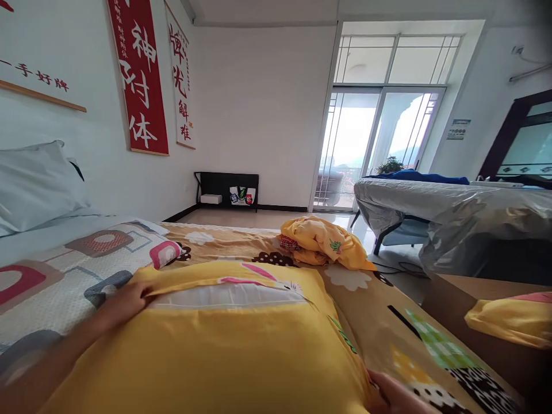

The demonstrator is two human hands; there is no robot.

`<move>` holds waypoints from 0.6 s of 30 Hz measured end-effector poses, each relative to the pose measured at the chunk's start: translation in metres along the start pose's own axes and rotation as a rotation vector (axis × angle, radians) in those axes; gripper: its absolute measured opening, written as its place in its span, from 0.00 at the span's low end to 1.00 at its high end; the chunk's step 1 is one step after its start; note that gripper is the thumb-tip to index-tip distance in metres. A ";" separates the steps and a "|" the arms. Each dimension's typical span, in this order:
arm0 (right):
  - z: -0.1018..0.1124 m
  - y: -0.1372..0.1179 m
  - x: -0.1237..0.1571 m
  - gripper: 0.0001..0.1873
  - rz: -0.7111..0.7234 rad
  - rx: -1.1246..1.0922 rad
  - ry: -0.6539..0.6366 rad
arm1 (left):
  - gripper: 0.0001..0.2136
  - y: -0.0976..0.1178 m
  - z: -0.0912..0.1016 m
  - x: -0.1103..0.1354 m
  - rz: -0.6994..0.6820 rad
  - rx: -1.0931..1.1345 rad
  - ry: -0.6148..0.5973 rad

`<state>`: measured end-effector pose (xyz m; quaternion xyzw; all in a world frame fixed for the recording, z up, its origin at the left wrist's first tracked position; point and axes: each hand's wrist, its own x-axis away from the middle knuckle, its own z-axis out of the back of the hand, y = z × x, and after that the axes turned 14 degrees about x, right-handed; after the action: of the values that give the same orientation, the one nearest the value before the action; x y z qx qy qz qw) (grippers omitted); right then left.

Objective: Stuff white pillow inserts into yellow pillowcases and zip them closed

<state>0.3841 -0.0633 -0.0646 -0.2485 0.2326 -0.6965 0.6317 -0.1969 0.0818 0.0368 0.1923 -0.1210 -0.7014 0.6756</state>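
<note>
A yellow pillowcase (259,356) with a rabbit print lies in front of me on the bed, filled out by a white pillow (233,295). The white shows through a long slit near the far end. My left hand (129,302) pinches the edge of the case at the left end of this slit. Down at the near right corner, my right hand (394,394) closes on the side of the pillowcase; its fingers are partly hidden by the cloth and the frame edge.
A crumpled yellow cloth bundle (325,238) lies farther back on the brown patterned sheet (357,299). At left are a patterned pillow (107,244) and a white pillow (38,184). More yellow cloth (513,319) rests on a box at right, before a plastic-covered table (401,192).
</note>
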 end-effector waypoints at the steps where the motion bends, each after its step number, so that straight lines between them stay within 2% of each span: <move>1: 0.003 0.002 -0.003 0.26 -0.019 0.066 -0.016 | 0.09 -0.005 -0.008 0.002 -0.036 0.052 -0.106; 2: 0.009 0.000 -0.007 0.26 -0.032 0.134 0.006 | 0.11 -0.008 -0.015 0.004 -0.045 0.084 -0.190; 4: 0.028 -0.016 -0.017 0.28 -0.012 0.268 0.149 | 0.14 -0.002 -0.017 0.006 -0.024 0.072 -0.217; 6: 0.048 -0.052 -0.027 0.28 0.095 0.369 0.297 | 0.15 0.024 -0.009 0.009 -0.052 0.020 -0.106; 8: 0.055 -0.099 -0.037 0.25 0.279 0.412 0.296 | 0.18 0.068 0.000 0.016 -0.198 0.049 -0.015; 10: 0.043 -0.145 -0.046 0.22 0.456 0.458 0.238 | 0.21 0.116 -0.002 0.027 -0.393 0.137 -0.102; 12: 0.014 -0.175 -0.054 0.20 0.574 0.548 0.186 | 0.21 0.154 -0.019 0.038 -0.552 0.173 -0.256; 13: -0.004 -0.183 -0.057 0.20 0.606 0.589 0.156 | 0.23 0.166 -0.032 0.042 -0.589 0.177 -0.323; 16: -0.043 -0.180 -0.061 0.21 0.629 0.598 0.052 | 0.29 0.176 -0.069 0.048 -0.540 0.173 -0.476; 18: -0.048 -0.170 -0.061 0.20 0.642 0.547 0.006 | 0.31 0.171 -0.081 0.048 -0.474 0.174 -0.536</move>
<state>0.2276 0.0135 0.0036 0.0154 0.1068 -0.5011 0.8586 -0.0085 0.0317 0.0328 0.0810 -0.3050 -0.8511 0.4197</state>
